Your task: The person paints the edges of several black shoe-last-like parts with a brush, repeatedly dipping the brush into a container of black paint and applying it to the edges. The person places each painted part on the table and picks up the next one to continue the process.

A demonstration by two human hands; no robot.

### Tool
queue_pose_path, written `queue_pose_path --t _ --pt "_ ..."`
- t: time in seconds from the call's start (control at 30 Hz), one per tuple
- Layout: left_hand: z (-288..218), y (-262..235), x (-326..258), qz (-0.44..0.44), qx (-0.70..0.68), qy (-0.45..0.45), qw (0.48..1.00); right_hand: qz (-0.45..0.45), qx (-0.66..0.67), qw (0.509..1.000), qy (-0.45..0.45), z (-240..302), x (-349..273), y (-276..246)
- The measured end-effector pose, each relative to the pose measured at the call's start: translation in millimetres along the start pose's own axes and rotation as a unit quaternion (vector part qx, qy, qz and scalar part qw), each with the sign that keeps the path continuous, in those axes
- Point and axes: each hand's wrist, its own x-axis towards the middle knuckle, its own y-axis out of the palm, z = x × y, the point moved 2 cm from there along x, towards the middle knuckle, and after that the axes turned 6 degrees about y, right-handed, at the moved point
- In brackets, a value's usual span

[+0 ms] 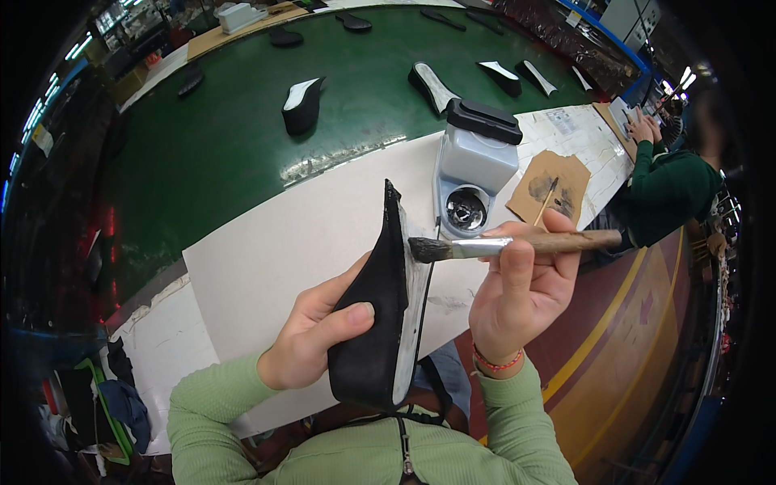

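Note:
My left hand (319, 327) grips a black wedge shoe sole (368, 339), its thumb pressed on the black side. The sole is held on edge, thick heel toward me and thin tip pointing away, its whitish face turned to the right. A wooden-handled brush (477, 247) lies between the fingers and thumb of my right hand (525, 283). Its dark, wet-looking bristles are at the whitish face near the thin end; whether they touch it I cannot tell. Beyond my right hand stands a pale glue dispenser (478, 153) with a black lid and a round cup of dark liquid.
White paper (250, 267) covers the bench under my hands. Stained cardboard (546, 182) with a thin brush lies right of the dispenser. Several wedge soles, one being this sole (302, 109), rest on the green conveyor belt (226, 129). A co-worker in a green sleeve (667, 190) works at the right.

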Motion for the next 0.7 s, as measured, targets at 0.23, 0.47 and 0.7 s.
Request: queue_pose_path --t 0.23,0.47,0.7 --pt "-8.3 9.3 4.7 -0.020 0.064 0.101 0.993 0.028 -0.005 1.000 -0.013 9.1 1.4 7.3" --pt "-13.7 16.3 7.9 -0.063 0.118 0.133 0.982 0.035 -0.051 0.998 -0.008 15.4 5.0 9.0" --pt "-19.1 22.0 11.8 -0.087 0.175 0.177 0.965 0.036 0.008 0.999 0.002 19.9 10.4 10.8"
